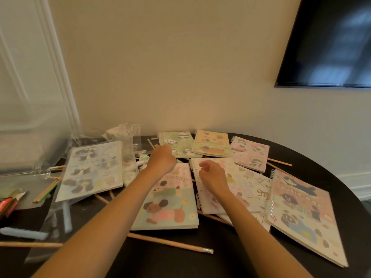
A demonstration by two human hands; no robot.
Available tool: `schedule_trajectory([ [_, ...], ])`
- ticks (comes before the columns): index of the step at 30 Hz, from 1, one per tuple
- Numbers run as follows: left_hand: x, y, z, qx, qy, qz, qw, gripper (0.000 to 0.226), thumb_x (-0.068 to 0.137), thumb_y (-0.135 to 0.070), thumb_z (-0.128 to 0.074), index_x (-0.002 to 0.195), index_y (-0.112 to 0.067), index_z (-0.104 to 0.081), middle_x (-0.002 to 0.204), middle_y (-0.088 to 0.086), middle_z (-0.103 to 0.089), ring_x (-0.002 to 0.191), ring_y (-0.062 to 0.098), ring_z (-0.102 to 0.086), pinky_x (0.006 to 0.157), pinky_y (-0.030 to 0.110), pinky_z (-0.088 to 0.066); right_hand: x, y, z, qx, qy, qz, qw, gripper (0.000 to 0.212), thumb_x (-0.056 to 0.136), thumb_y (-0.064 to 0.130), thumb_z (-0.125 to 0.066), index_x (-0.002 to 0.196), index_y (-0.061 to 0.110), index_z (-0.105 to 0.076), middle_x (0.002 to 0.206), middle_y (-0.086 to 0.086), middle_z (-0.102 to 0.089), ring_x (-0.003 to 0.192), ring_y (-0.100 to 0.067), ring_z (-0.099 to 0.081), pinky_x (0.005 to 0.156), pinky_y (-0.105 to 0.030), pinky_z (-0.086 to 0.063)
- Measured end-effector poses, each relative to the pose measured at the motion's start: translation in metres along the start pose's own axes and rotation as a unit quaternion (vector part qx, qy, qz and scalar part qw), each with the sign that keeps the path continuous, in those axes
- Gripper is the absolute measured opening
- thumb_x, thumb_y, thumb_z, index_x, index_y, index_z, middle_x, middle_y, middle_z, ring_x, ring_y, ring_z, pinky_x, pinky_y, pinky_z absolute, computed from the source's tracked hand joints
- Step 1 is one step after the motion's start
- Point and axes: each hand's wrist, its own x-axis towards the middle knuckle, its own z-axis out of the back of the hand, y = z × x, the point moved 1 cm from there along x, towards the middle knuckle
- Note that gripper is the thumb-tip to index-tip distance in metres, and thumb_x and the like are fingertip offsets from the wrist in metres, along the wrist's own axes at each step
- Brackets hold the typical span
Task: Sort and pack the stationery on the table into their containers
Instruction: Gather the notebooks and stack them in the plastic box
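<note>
Left hand [160, 161], right hand [213, 177], perhaps empty.

A plain cream wall [180, 67] fills the upper half of the view. On its right side hangs a flat black screen [331, 41], switched off; its glass gives back pale blue, blurred reflections, and its lower left corner comes down close above the table's far edge. At the left stands a white panelled surface [30, 57] with raised mouldings that run down in long straight lines; whether it is a door or wall panelling cannot be told. A white baseboard [357, 183] runs along the foot of the wall at the far right. Below lies a dark table [220, 263] with a rounded edge, pushed against the wall.
</note>
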Motion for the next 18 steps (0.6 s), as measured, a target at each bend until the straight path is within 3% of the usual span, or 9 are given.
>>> schedule_trajectory([
  [6, 0.07, -0.018, -0.015, 0.01, 0.074, 0.029, 0.997, 0.036, 0.092, 0.0, -0.037, 0.125, 0.002, -0.05, 0.128, 0.018, -0.053, 0.107, 0.031, -0.055, 0.081, 0.032, -0.046, 0.07, -0.006, 0.005, -0.063, -0.006, 0.025, 0.998, 0.042, 0.091, 0.002, -0.045, 0.131, 0.011, -0.05, 0.135, -0.006, -0.052, 0.124, -0.021, -0.046, 0.096, -0.025, -0.036],
  [9, 0.096, -0.02, -0.022, 0.06, 0.146, 0.041, 0.987, 0.039, 0.093, -0.001, -0.035, 0.131, 0.004, -0.043, 0.113, 0.017, -0.057, 0.078, 0.021, -0.05, 0.06, 0.025, -0.037, 0.1, -0.007, -0.002, -0.085, 0.025, 0.054, 0.995, 0.045, 0.09, 0.001, -0.044, 0.132, 0.016, -0.052, 0.14, -0.005, -0.048, 0.129, -0.022, -0.042, 0.106, -0.031, -0.034],
  [11, 0.116, -0.017, -0.029, 0.086, 0.166, 0.047, 0.981, 0.041, 0.094, 0.0, -0.034, 0.135, 0.002, -0.04, 0.121, 0.017, -0.054, 0.071, 0.016, -0.048, 0.056, 0.023, -0.035, 0.121, -0.007, -0.013, -0.124, 0.06, 0.086, 0.987, 0.042, 0.093, 0.007, -0.043, 0.132, 0.021, -0.053, 0.142, -0.004, -0.046, 0.134, -0.024, -0.036, 0.111, -0.035, -0.026],
  [14, 0.136, -0.014, -0.04, 0.133, 0.152, 0.06, 0.978, 0.043, 0.093, -0.003, -0.036, 0.136, -0.005, -0.042, 0.137, 0.014, -0.046, 0.109, 0.025, -0.055, 0.076, 0.026, -0.042, 0.144, -0.01, -0.028, -0.203, 0.092, 0.084, 0.971, 0.036, 0.099, 0.023, -0.035, 0.132, 0.026, -0.053, 0.143, -0.005, -0.043, 0.136, -0.029, -0.029, 0.112, -0.041, -0.022],
  [18, 0.15, -0.007, -0.042, 0.261, 0.092, 0.06, 0.959, 0.03, 0.093, -0.01, -0.038, 0.119, -0.01, -0.054, 0.12, 0.006, -0.057, 0.115, 0.023, -0.052, 0.097, 0.032, -0.037, 0.155, -0.008, -0.039, -0.267, 0.044, 0.058, 0.961, 0.033, 0.099, 0.027, -0.034, 0.12, 0.016, -0.057, 0.133, -0.011, -0.046, 0.128, -0.036, -0.036, 0.107, -0.048, -0.029],
])
